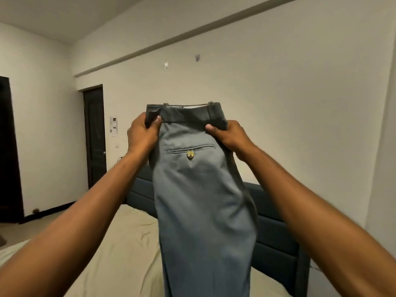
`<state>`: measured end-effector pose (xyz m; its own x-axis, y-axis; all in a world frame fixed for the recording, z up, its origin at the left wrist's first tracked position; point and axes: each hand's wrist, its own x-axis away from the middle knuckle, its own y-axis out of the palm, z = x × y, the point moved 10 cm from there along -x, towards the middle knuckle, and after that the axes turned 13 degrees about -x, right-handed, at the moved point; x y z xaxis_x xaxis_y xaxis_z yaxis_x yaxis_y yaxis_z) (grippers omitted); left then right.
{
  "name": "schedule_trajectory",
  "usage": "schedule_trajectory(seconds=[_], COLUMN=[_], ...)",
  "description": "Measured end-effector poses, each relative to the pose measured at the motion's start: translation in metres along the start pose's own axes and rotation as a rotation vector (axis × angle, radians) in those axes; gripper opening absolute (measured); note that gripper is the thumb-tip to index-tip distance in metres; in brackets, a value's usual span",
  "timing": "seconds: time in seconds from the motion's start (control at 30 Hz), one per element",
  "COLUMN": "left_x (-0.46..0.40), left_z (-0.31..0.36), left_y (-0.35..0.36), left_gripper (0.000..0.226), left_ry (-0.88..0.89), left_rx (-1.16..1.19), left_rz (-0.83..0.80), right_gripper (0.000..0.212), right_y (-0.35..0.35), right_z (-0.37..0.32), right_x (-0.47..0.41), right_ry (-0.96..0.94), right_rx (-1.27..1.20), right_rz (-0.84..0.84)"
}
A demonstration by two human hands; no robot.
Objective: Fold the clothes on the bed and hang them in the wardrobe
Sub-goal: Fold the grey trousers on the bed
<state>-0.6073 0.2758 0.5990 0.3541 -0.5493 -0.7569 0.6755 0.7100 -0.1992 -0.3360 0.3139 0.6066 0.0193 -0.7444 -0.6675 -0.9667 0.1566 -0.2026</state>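
We held the grey trousers (pixel 199 189) up in the air over the bed (pixel 120 243), and their legs hung down in front of us past the lower edge of the view. Our left hand (pixel 142 133) gripped the waistband at its left end and our right hand (pixel 227 136) gripped it at the right end, with the back pocket and its gold button (pixel 190 154) turned toward us. Behind the trousers stood the dark blue headboard (pixel 276 239) at the far edge of the bed, and farther back a dark door (pixel 94 136) in the white wall.

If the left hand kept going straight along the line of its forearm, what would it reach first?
Probably the bare white wall behind the bed. The left hand, gripping the trousers at the waistband, points up and away; nothing else shows in that line, though depth is unclear.
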Motion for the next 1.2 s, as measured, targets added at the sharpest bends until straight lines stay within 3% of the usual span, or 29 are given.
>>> schedule_trajectory(seconds=[0.13, 0.3, 0.47, 0.6, 0.67, 0.7, 0.77, 0.83, 0.9, 1.07, 1.13, 1.2], left_x=[-0.017, -0.035, -0.055, -0.064, -0.065, -0.063, -0.049, -0.03, -0.025, -0.029, -0.024, -0.02], left_z=[0.033, 0.04, 0.021, -0.01, -0.012, -0.002, 0.045, 0.094, 0.117, 0.107, 0.103, 0.103], left_y=[-0.023, -0.037, -0.036, -0.033, -0.04, -0.05, -0.064, -0.054, -0.036, -0.007, 0.001, 0.004], left_gripper=[0.023, 0.028, 0.04, 0.037, 0.038, 0.043, 0.06, 0.076, 0.085, 0.069, 0.056, 0.045], left_ry=[0.206, 0.285, 0.178, -0.038, -0.076, -0.019, 0.271, 0.567, 0.663, 0.441, 0.432, 0.447], left_rx=[-0.287, -0.411, -0.367, -0.193, -0.194, -0.255, -0.335, -0.349, -0.385, -0.141, -0.126, -0.221], left_rz=[0.165, 0.155, 0.067, -0.004, 0.03, 0.102, 0.228, 0.16, -0.011, -0.453, -0.492, -0.428], right_gripper=[0.046, 0.047, 0.045, 0.045, 0.043, 0.041, 0.037, 0.033, 0.031, 0.031, 0.023, 0.022], right_y=[-0.004, -0.003, 0.008, 0.028, 0.038, 0.043, 0.053, 0.064, 0.076, 0.081, 0.079, 0.08], right_z=[-0.04, -0.065, -0.067, -0.07, -0.074, -0.077, -0.081, -0.089, -0.095, -0.088, -0.082, -0.072], right_x=[-0.021, -0.029, -0.028, -0.023, -0.02, -0.018, -0.016, -0.011, -0.005, 0.012, 0.022, 0.032], right_ry=[-0.09, -0.154, -0.148, -0.152, -0.159, -0.163, -0.172, -0.195, -0.222, -0.191, -0.199, -0.192], right_rx=[0.079, 0.062, -0.016, -0.046, -0.038, -0.03, -0.02, -0.008, -0.029, -0.087, -0.069, -0.081], right_rz=[0.035, 0.064, 0.048, 0.007, 0.002, 0.001, -0.01, -0.04, -0.094, -0.112, -0.127, -0.183])
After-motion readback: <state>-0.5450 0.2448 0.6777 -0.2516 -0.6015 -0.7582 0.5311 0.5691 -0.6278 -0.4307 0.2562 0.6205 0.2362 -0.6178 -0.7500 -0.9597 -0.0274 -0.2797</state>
